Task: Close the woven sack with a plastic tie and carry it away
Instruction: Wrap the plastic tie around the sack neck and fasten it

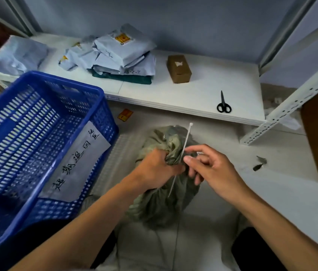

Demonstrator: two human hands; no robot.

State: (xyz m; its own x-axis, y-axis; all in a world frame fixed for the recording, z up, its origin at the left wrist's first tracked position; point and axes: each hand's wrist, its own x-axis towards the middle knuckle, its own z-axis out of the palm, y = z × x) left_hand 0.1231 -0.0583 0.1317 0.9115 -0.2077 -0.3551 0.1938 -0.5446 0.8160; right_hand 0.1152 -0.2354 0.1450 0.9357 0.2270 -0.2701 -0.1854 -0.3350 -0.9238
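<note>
On the floor just in front of the low white shelf (193,102), the olive-green woven sack (160,204) stands with its mouth gathered into a bunch. That bunched neck is clenched in the left hand (154,169), whose grip is closed tight around the fabric. A white plastic tie (181,153) is pinched between the thumb and fingers of the right hand (212,169), the remaining fingers being spread loosely; the strip lies slanted across the neck, its head end pointing up toward the shelf and its thin tail hanging down over the sack's body. No loop is seen to be formed yet. The cloth is judged soft and floppy, likely to slip open if the clench is relaxed, so the neck is best held just below the bunch while the tie is passed round. The tie looks springy and smooth, easily twisted out of a light pinch. The sack's weight cannot be told; for carrying, the cinched neck appears the natural hold. A blue plastic basket (37,145) stands near on the left, and black scissors (223,104) lie on the shelf.
</note>
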